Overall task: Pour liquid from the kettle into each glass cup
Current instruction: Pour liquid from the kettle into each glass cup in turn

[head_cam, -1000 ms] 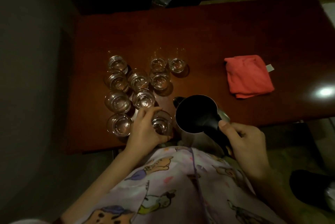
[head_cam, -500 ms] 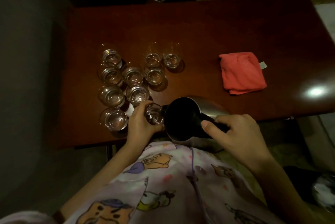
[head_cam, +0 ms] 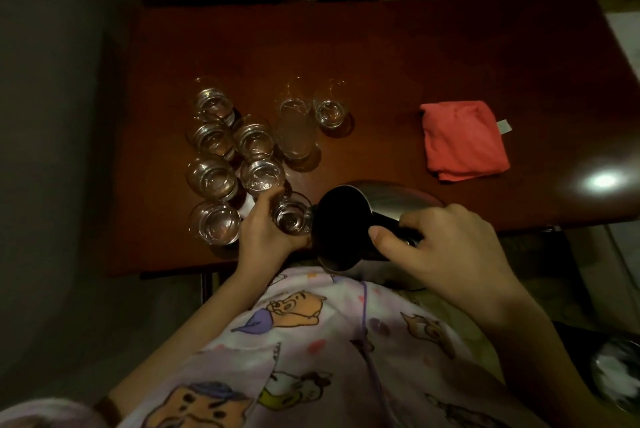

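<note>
Meanwhile the left hand (head_cam: pixel 263 230) grips a glass cup (head_cam: pixel 291 214) while the right hand (head_cam: pixel 446 247) tips the kettle (head_cam: pixel 349 219) by its handle.

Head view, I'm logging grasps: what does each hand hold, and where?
Left hand grips the small clear glass cup round its side; right hand grips the steel kettle by its black handle.

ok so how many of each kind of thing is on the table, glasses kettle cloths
glass cups: 9, one of them gripped by the left hand
kettle: 1, tipped, its handle gripped by the right hand
red cloth: 1
total: 11
</note>
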